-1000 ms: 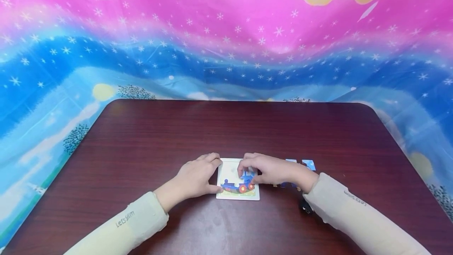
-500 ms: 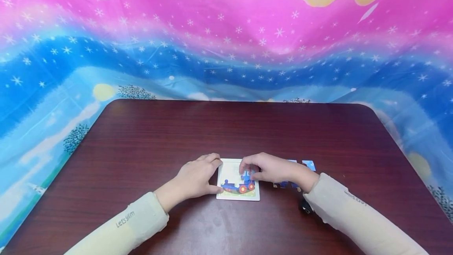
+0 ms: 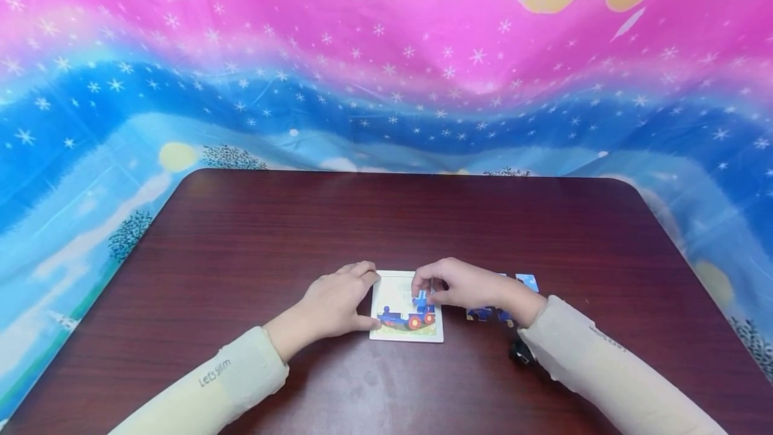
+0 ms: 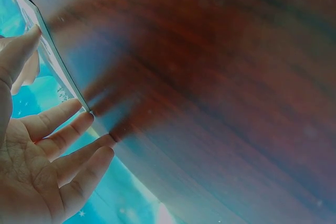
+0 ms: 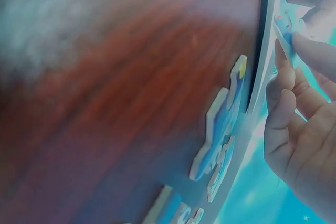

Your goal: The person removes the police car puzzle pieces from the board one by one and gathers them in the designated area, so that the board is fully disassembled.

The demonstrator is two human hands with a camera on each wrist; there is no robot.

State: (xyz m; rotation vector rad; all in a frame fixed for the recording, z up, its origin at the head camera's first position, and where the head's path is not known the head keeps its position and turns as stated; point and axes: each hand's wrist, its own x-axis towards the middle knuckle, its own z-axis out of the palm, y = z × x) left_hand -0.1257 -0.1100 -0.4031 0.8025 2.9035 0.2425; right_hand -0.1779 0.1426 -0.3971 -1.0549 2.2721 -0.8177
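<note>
A shallow white puzzle tray [image 3: 406, 339] lies on the table, partly filled with a picture of a blue train with red wheels. My left hand [image 3: 338, 299] rests at its left side; in the left wrist view its straight fingertips [image 4: 86, 121] touch the tray's edge. Over the tray's right half, my right hand [image 3: 461, 284] pinches a blue puzzle piece [image 3: 421, 299] between thumb and fingers. That puzzle piece [image 5: 285, 38] stands tilted in the right wrist view. Part of the tray's upper right is hidden behind the right hand.
Loose puzzle pieces [image 3: 480, 314] lie right of the tray, some covered by the right forearm. Another light-blue piece [image 3: 527, 282] lies beyond the wrist. A small black object [image 3: 521, 352] sits beside the right cuff. A patterned cloth [image 3: 386, 86] hangs behind the table [image 3: 302, 220].
My right hand has shifted slightly to the right with the pinched puzzle piece, showing more of the tray's picture. The left hand has stayed at the tray's edge.
</note>
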